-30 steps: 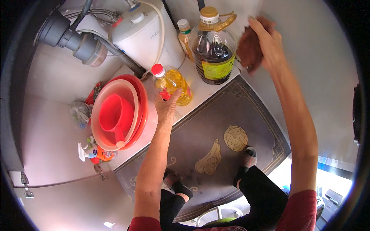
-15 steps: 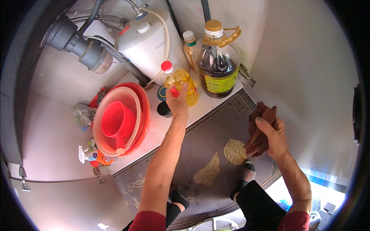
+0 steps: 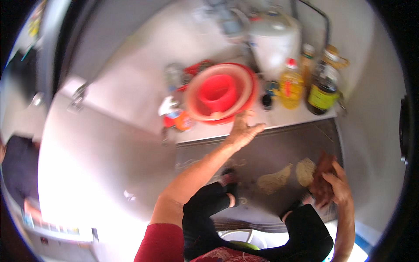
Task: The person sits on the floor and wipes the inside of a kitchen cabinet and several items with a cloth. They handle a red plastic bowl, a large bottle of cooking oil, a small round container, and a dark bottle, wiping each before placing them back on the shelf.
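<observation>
— Left of centre, on the white surface [image 3: 301, 117]?
— Stacked red basins [image 3: 220, 97]; left hand [image 3: 242, 130] spread open, fingertips just at the near rim.
— Further right?
— Yellow oil bottle [image 3: 290, 84], dark bottle [image 3: 323, 89].
— Near right?
— Right hand [image 3: 335, 187] clutching a brown rag [image 3: 322, 177] above the dark mat [image 3: 279, 148].

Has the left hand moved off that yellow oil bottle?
Yes. The left hand left the yellow bottle and now sits open by the red bowls.
</observation>
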A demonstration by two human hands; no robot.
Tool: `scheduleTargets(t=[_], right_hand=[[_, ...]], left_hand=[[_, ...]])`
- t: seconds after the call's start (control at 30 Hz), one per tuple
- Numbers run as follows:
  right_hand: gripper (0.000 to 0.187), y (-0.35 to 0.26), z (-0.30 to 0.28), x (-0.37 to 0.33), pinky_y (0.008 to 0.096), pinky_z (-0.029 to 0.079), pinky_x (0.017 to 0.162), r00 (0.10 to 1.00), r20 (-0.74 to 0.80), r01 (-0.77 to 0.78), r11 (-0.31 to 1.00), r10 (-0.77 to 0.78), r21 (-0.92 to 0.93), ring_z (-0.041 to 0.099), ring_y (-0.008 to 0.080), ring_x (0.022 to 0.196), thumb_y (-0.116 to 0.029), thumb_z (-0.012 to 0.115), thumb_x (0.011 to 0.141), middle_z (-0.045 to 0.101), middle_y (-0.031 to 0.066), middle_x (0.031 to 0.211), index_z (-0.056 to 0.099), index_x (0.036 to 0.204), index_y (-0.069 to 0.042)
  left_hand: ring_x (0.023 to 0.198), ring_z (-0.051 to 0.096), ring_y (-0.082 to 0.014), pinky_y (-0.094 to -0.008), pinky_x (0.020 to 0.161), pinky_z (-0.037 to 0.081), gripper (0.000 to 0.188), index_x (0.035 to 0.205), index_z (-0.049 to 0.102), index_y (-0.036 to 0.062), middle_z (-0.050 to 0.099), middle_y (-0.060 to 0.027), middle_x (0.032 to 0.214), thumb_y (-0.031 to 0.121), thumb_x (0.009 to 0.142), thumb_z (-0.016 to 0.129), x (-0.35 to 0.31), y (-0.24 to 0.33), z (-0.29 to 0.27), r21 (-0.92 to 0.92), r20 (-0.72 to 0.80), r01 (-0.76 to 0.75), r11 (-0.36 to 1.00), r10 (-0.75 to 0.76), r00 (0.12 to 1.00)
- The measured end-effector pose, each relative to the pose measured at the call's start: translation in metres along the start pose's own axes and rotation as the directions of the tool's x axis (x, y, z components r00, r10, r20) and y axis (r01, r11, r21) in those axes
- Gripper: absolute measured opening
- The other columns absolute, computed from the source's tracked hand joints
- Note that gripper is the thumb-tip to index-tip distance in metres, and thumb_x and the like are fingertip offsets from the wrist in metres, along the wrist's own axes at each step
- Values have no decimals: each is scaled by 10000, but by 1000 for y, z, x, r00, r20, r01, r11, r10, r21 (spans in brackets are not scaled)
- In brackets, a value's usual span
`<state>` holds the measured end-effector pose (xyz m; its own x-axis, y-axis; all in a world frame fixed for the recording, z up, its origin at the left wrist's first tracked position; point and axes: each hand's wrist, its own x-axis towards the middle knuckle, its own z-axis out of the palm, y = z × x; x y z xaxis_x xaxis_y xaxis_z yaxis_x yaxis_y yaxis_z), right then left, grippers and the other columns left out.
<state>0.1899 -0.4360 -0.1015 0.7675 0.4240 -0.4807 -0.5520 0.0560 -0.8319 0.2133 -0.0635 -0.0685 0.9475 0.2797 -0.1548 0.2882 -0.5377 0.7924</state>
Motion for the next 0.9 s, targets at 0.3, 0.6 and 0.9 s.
scheduleTargets(t=[0.3,0.6,0.9], right_hand=[[203,-48,65,-110,284,397,885,875,17,463,828,-483,-317,541,129,882,-28,540,787,596,-3,876,663,934,-94],[331,-49,79,-210,364,352,948,658,-100,685,649,-746,-332,514,216,1042,-281,610,778,539,131,1183,611,964,-7],[436,-22,28,-310,322,411,875,298,-262,756,395,-918,-522,525,182,972,-231,524,839,513,105,1153,511,1199,15]], left_hand=[[1265,294,-311,-432,1019,267,656,1262,360,41,358,-182,1312,132,728,730,-285,18,-218,685,-657,-101,721,672,342],[1131,454,-236,-381,924,379,739,1356,316,45,492,-126,1224,357,797,685,-530,-104,-361,-92,-986,66,994,-81,-144],[749,556,-138,-272,654,483,401,1199,452,15,613,-75,876,116,859,640,-519,-123,-314,372,-927,-20,928,370,-61]])
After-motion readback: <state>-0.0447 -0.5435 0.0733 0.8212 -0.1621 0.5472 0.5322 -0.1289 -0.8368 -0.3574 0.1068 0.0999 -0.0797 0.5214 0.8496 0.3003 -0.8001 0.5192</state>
